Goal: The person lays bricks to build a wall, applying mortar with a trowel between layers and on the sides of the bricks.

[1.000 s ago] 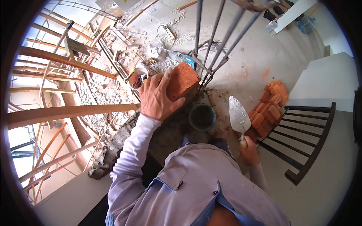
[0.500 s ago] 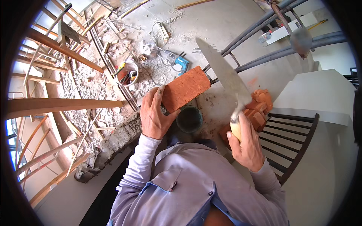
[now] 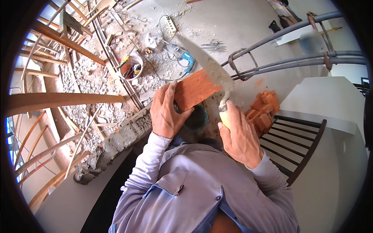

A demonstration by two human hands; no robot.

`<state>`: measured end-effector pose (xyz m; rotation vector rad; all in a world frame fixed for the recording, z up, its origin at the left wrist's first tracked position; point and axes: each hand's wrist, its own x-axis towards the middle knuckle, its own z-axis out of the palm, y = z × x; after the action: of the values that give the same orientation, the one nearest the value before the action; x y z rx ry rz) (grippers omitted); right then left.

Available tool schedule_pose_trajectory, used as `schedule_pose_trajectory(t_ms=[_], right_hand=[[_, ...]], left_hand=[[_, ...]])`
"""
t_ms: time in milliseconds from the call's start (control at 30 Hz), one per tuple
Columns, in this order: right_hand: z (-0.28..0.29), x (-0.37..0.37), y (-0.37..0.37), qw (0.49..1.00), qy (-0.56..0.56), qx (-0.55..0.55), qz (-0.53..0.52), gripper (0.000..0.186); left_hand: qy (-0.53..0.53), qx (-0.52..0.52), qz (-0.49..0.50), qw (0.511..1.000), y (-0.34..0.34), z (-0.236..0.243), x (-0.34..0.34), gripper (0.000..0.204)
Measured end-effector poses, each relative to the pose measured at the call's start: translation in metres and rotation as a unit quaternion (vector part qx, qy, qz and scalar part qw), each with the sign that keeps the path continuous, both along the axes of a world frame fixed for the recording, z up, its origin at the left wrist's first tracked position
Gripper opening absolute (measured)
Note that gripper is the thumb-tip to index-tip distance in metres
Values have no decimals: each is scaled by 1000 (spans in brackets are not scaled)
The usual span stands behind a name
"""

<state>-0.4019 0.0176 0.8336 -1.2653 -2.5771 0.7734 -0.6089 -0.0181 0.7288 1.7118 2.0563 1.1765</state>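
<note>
My left hand (image 3: 165,112) grips an orange-red brick (image 3: 196,88) by its left end, thumb below and fingers over the top edge. My right hand (image 3: 241,136) is closed round the pale wooden handle of a trowel (image 3: 211,64). The trowel's long grey blade points up and to the left, and its lower part lies against or just over the brick's right end; which of the two I cannot tell. Below the brick a dark round bucket (image 3: 196,117) is partly hidden by the brick and my left hand.
Broken bricks (image 3: 264,108) are piled at right beside a dark slatted rack (image 3: 293,145). Steel bars (image 3: 279,66) cross the upper right. A blue power tool (image 3: 187,62), a white bucket of tools (image 3: 132,68) and rubble lie beyond. A rough mortar ledge (image 3: 116,143) and wooden props (image 3: 66,103) stand left.
My right hand has brought the trowel left, from beside the brick to its right end. The brick and my left hand have shifted slightly right, and the brick's face is turned more toward me.
</note>
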Motion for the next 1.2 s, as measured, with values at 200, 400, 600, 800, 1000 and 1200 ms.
schedule_pose_trajectory(t_ms=[200,400,600,800,1000,1200], right_hand=[[-8,-15,-10,996,-21,-81,15,57],[-10,-29,-17,990,-63,-127,5,59],[-13,-34,-25,993,-35,-112,-8,59],[-5,-33,-25,997,34,-75,-1,57],[-10,-37,-18,994,-24,-103,-26,55],[-12,-37,-23,995,0,-99,-22,54]], left_hand=[[-39,-26,20,999,-3,-5,1,95],[-31,-12,21,999,-3,-8,2,94],[-41,-10,15,999,-3,-13,4,90],[-22,-19,9,1000,-2,-15,0,92],[-28,-18,15,999,-1,-16,1,93],[-42,-25,10,999,-4,-16,0,92]])
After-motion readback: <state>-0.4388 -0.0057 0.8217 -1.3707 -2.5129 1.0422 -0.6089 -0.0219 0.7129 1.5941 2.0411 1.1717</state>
